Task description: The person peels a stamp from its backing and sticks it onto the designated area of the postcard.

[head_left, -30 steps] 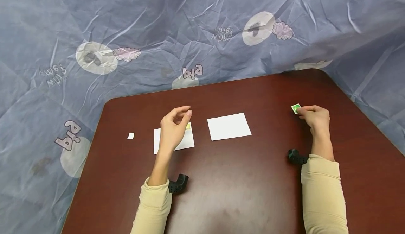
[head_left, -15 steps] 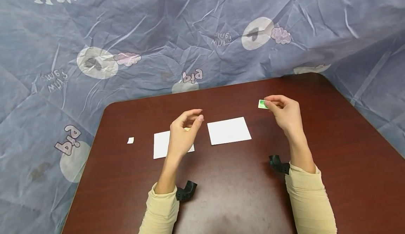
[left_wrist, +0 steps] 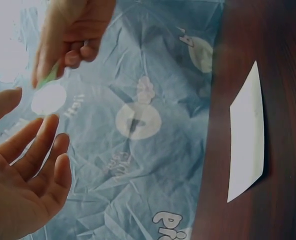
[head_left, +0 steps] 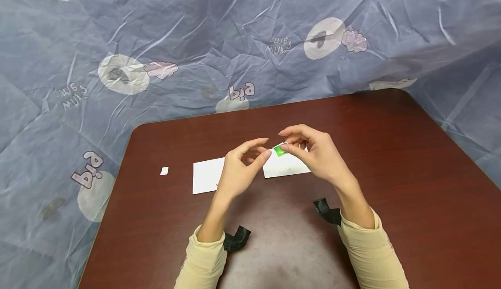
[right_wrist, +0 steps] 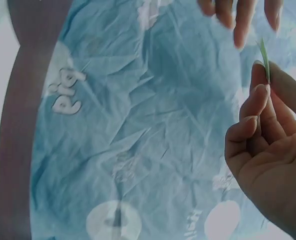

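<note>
Between thumb and fingertips my right hand [head_left: 318,154] pinches a small green stamp [head_left: 278,151] with a white border. In the right wrist view the stamp [right_wrist: 264,60] shows edge-on, standing up from the fingertips. My left hand [head_left: 241,169] is raised just left of it, thumb and fingers apart with nothing between them. Its fingertips come close to the stamp in the left wrist view. Both hands are over two white paper rectangles: the left paper [head_left: 206,176] is partly hidden by my left hand, and the right paper [head_left: 285,168] lies behind the stamp.
A small white paper scrap [head_left: 164,171] lies at the left of the dark red-brown table [head_left: 411,163]. A crumpled blue-grey printed cloth [head_left: 203,28] hangs behind the table's back edge. Black camera mounts [head_left: 237,239] stick out at both wrists.
My right hand has come left with the stamp, from the table's right side to above the right paper. My left hand has shifted right towards it, and now hides the yellow stamp on the left paper.
</note>
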The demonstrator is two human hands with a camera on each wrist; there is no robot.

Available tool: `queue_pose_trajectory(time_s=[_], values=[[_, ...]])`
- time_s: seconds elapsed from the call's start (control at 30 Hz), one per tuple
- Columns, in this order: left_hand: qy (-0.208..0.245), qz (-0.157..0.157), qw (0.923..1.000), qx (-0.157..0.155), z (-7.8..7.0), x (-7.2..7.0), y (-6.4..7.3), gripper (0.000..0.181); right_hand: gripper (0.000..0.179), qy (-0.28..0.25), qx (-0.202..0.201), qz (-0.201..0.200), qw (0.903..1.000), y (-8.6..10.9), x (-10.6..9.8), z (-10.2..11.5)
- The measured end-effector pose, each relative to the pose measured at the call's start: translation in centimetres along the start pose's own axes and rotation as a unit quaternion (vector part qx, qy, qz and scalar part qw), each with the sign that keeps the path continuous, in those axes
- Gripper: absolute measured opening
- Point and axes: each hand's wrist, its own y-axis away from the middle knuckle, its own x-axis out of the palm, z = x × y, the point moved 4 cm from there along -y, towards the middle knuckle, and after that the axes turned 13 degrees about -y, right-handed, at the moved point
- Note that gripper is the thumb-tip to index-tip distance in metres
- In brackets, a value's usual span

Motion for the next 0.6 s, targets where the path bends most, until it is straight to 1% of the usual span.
queue_pose_trajectory(time_s=[0.07,0.13,0.3,0.37,0.43,0.5,0.6], values=[[0.007,0.009,0.9999,-0.006,0.0,0.2,0.0,0.021,0.026,0.003,-0.015,0.01,0.9998,0.0,0.5,0.5],[0.021,0.012,0.9996,-0.011,0.8,0.6,-0.1,0.017,0.027,0.003,-0.027,0.016,0.9995,0.1,0.9,0.7],[0.046,0.005,0.9989,-0.005,3.1,1.4,-0.3,0.014,0.026,-0.005,-0.035,0.026,0.999,0.0,1.5,0.8],[0.044,-0.003,0.999,0.001,3.3,1.5,-0.3,0.013,0.025,-0.004,-0.033,0.027,0.9991,0.0,1.7,0.8],[0.042,-0.018,0.999,0.001,3.4,1.4,-0.3,0.013,0.023,0.005,-0.021,0.026,0.9994,0.0,1.8,0.7],[0.05,-0.037,0.998,-0.005,3.5,1.3,-0.3,0.014,0.019,0.023,-0.001,0.025,0.9994,0.0,1.9,0.6],[0.083,-0.061,0.9946,-0.017,3.6,1.3,-0.2,0.016,0.012,0.043,0.036,0.027,0.998,0.1,2.1,0.2]])
